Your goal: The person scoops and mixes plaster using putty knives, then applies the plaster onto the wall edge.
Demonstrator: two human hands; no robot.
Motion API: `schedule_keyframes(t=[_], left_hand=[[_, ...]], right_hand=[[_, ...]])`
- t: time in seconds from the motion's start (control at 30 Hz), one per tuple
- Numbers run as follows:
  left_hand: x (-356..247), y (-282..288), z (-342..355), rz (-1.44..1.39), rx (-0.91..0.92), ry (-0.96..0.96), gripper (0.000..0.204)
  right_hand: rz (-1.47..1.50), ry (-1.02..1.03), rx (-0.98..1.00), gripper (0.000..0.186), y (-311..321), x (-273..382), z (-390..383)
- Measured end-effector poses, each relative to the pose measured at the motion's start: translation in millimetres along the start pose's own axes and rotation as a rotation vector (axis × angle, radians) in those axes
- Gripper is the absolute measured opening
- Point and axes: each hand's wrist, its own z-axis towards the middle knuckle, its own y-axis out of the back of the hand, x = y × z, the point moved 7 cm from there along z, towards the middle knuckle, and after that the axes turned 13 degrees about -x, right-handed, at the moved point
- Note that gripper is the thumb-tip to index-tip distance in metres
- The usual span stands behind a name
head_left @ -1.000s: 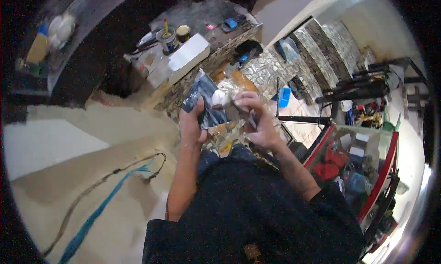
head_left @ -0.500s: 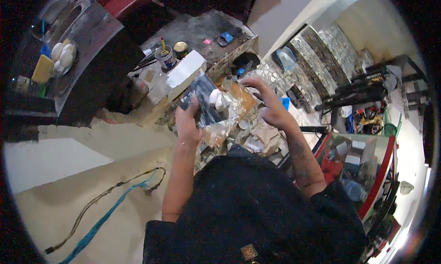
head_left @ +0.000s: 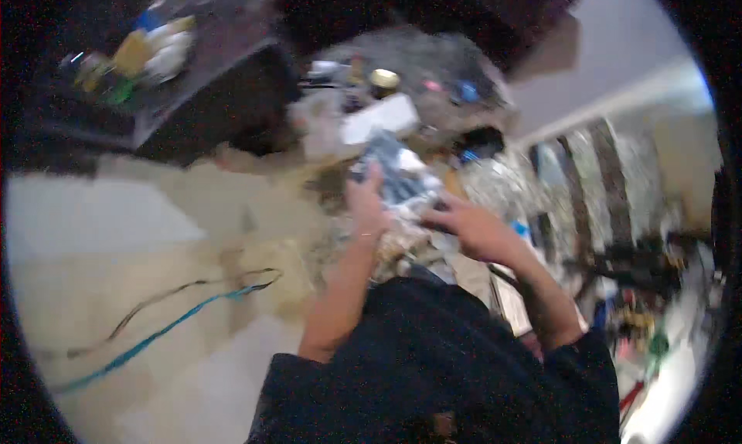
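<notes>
A flat dark grey board [head_left: 393, 168] with lumps of white paste [head_left: 412, 163] on it is tilted in front of me. My left hand [head_left: 366, 203] is closed round its near left edge, with the thumb on top. My right hand [head_left: 478, 226] reaches in from the right, its fingers at the board's near right corner. Motion smears those fingers, so whether they grip or only touch it is unclear. Beyond the board lies a white block [head_left: 379, 119].
On a grey ledge behind stand a tin with a yellowish lid [head_left: 384, 78] and a blue slipper [head_left: 467, 91]. A dark shelf [head_left: 232, 69] at left bears white eggs or egg-shaped things [head_left: 170, 51]. A blue cord [head_left: 170, 332] lies at lower left. Stone-faced steps [head_left: 603, 181] rise at right.
The view has swung, so the surroundings sit differently and are blurred. My right hand has come down from above the board's far right side to its near right corner. The left keeps its hold.
</notes>
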Motion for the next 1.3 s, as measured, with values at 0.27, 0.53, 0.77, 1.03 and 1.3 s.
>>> schedule_keyframes(t=[0.27,0.53,0.77,1.03,1.3], left_hand=[[-23,5,-48,-0.52,0.241,0.221,0.025],[69,100,-37,-0.666,0.138,0.316,0.025],[79,161,-42,-0.671,0.042,0.475,0.026],[119,232,-37,-0.488,0.084,0.416,0.033],[114,266,-33,-0.474,0.094,0.488,0.033]], right_hand=[[1.23,-0.114,-0.262,0.073,52,-64,-6],[1.429,-0.022,-0.396,0.071,25,9,95],[0.952,0.442,-0.423,0.057,-49,132,212],[0.974,0.416,-0.505,0.05,-142,199,277],[0.995,0.403,-0.577,0.018,-221,201,319]])
